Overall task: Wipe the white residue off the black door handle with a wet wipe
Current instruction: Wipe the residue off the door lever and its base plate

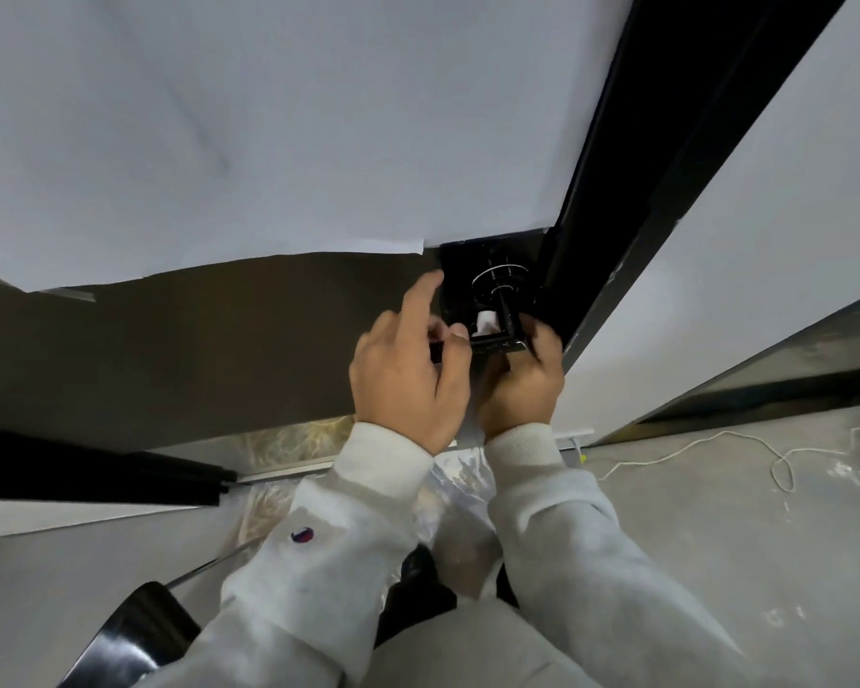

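Honestly the black door handle on the door's edge looks rigid and slick, so the left hand pinches its lever while the right hand curls underneath, soft wet wipe tucked behind.

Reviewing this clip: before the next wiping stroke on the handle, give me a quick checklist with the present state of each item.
1. Wipe on the handle: ok. The white wipe sits against the inside of the black handle.
2. Left hand on the work: ok, its fingers are curled at the handle's left end, index finger raised.
3. Right hand steadying the handle: ok, it grips the right end from below.
4. Which hand holds the wipe: cannot tell, the fingers hide it.
5. Residue left: not ok, a white ring shows on the round base behind the handle.
6. Wipe still wet: cannot tell.
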`<state>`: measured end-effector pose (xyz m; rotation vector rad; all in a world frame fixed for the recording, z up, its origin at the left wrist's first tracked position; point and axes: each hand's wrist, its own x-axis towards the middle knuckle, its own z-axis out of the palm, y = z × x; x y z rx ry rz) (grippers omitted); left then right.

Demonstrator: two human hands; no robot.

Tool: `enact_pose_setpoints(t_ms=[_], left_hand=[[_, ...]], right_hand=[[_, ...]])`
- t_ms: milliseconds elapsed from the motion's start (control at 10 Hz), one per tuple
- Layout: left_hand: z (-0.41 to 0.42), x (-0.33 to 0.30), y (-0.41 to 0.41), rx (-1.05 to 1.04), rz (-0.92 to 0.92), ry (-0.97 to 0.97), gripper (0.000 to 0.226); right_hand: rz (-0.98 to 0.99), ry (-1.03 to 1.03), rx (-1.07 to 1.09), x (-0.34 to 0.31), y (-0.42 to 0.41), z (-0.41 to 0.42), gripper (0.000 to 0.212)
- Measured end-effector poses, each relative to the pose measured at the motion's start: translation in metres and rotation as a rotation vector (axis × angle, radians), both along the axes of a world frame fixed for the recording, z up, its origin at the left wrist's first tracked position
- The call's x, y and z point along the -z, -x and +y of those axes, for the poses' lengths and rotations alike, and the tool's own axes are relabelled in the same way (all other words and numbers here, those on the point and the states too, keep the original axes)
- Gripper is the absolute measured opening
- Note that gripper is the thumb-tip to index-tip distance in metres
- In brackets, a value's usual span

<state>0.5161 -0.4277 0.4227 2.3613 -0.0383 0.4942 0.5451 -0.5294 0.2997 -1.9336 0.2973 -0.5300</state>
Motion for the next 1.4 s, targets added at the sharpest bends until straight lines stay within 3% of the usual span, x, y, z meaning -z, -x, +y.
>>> enact_pose_setpoints(t_ms=[200, 300, 400, 500, 700, 900, 1000, 1100, 1200, 1300, 1400], left_hand=[[-0.003, 0.0, 0.0, -0.032, -0.008, -0.015, 0.044], [-0.003, 0.0, 0.001, -0.036, -0.008, -0.017, 0.042], [-0.003, 0.0, 0.001, -0.036, 0.003, -0.015, 0.042], [-0.004, 0.001, 0.0, -0.047, -0.001, -0.033, 0.042], [-0.007, -0.001, 0.0, -0.085, -0.004, -0.049, 0.04], [-0.009, -0.002, -0.001, -0.096, 0.003, -0.059, 0.039], [-0.01, -0.001, -0.001, -0.102, 0.014, -0.079, 0.038], [-0.01, 0.0, -0.001, -0.107, 0.015, -0.078, 0.037], [-0.012, 0.0, -0.002, -0.121, 0.013, -0.081, 0.037], [-0.014, 0.001, -0.002, -0.141, 0.012, -0.078, 0.037], [-0.016, 0.001, -0.003, -0.164, -0.005, -0.078, 0.038]], right_hand=[[0.135, -0.215, 0.298, -0.027, 0.0, 0.012, 0.03], [0.4, -0.733, 0.421, -0.024, -0.007, 0.019, 0.019], [0.378, -1.184, 0.417, -0.029, -0.01, 0.022, 0.027], [0.46, -1.313, 0.444, -0.036, -0.013, 0.017, 0.025], [0.538, -1.667, 0.176, -0.046, -0.016, 0.022, 0.027], [0.64, -1.654, 0.166, -0.065, -0.019, 0.016, 0.038], [0.555, -1.724, 0.141, -0.07, -0.025, 0.011, 0.036], [0.45, -1.463, 0.038, -0.049, -0.027, 0.005, 0.037], [0.442, -1.465, -0.055, -0.028, -0.028, 0.012, 0.036], [0.27, -1.161, 0.102, -0.061, -0.015, -0.008, 0.016], [0.212, -0.992, 0.19, -0.072, -0.007, -0.008, 0.017]])
